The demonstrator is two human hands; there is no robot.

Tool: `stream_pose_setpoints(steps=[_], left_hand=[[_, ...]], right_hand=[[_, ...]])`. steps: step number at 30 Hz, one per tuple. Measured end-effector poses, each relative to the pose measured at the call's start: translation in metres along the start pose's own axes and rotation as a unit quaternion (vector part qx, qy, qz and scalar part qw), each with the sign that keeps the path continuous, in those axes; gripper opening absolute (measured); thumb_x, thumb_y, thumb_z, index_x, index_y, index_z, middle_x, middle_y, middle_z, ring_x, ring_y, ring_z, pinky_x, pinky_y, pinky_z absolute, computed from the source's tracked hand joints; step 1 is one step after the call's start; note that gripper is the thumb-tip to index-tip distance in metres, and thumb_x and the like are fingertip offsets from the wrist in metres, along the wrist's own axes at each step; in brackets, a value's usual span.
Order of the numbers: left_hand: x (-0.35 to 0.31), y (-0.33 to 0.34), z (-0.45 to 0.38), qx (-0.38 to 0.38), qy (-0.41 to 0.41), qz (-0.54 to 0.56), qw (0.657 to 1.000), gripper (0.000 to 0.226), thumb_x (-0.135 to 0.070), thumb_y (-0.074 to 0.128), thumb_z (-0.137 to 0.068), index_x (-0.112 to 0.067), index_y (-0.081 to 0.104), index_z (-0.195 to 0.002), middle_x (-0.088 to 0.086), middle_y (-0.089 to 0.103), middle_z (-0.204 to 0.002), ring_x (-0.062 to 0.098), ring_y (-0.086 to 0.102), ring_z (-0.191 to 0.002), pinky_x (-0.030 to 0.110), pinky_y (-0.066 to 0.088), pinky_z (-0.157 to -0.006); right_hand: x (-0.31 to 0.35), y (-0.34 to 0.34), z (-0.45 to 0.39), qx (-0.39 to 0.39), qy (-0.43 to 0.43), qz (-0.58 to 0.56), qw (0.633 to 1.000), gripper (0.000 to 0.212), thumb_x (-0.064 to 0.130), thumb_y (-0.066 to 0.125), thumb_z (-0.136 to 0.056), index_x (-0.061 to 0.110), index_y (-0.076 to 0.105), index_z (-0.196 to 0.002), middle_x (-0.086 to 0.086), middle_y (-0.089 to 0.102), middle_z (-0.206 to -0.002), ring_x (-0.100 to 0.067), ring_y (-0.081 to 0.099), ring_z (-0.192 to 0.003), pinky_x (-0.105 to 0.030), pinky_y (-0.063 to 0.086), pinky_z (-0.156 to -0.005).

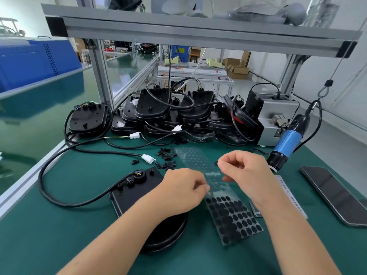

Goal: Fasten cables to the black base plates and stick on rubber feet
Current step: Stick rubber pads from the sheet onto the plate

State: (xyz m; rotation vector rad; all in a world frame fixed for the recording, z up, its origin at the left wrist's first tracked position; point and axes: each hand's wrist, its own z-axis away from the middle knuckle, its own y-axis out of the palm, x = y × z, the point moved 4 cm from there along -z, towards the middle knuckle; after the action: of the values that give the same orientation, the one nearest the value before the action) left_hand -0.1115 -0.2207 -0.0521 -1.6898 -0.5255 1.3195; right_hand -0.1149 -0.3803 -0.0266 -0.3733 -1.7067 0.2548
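Note:
A black base plate (135,197) lies in front of me on the green mat, partly under my left forearm, with a black cable (59,199) fastened at its far corner. A clear backing sheet (234,217) of round black rubber feet lies to its right; its far half is bare of feet. My left hand (182,191) pinches the sheet's edge near the middle. My right hand (244,167) hovers above the sheet and pinches one small black rubber foot (216,163) between thumb and forefinger.
A heap of black base plates with cables (162,112) fills the back of the bench. Small black clips (166,157) are scattered before it. A blue electric screwdriver (286,143) hangs at right beside a grey screw feeder (276,120). A phone (335,193) lies far right.

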Motion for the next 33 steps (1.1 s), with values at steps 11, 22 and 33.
stream_pose_setpoints(steps=[11, 22, 33], left_hand=[[0.035, -0.071, 0.029, -0.185, -0.061, -0.104, 0.975, 0.026, -0.033, 0.047, -0.096, -0.041, 0.063, -0.115, -0.009, 0.062, -0.115, 0.021, 0.048, -0.116, 0.043, 0.037, -0.099], [0.114, -0.057, 0.046, -0.208, -0.166, 0.074, 0.961, 0.033, -0.027, 0.036, -0.102, -0.02, 0.067, -0.111, -0.004, 0.068, -0.109, 0.018, 0.058, -0.105, 0.026, 0.04, -0.083], [0.115, -0.051, 0.047, -0.204, -0.166, 0.062, 0.963, 0.041, -0.036, 0.028, -0.101, -0.011, 0.059, -0.109, 0.003, 0.067, -0.102, 0.024, 0.058, -0.099, 0.044, 0.046, -0.091]], right_hand=[[-0.003, 0.048, -0.005, 0.127, 0.116, -0.045, 0.984, 0.016, 0.015, 0.074, -0.082, 0.018, 0.071, -0.066, 0.014, 0.055, -0.052, -0.002, 0.048, -0.047, -0.018, 0.045, -0.052], [0.015, 0.119, -0.02, 0.215, 0.129, 0.051, 0.967, 0.016, 0.011, 0.073, -0.078, 0.018, 0.072, -0.063, 0.021, 0.055, -0.045, -0.003, 0.052, -0.062, -0.012, 0.041, -0.045], [0.015, 0.119, -0.018, 0.221, 0.14, 0.067, 0.963, 0.018, 0.008, 0.074, -0.074, 0.018, 0.074, -0.059, 0.017, 0.056, -0.047, -0.008, 0.051, -0.062, -0.018, 0.043, -0.051]])
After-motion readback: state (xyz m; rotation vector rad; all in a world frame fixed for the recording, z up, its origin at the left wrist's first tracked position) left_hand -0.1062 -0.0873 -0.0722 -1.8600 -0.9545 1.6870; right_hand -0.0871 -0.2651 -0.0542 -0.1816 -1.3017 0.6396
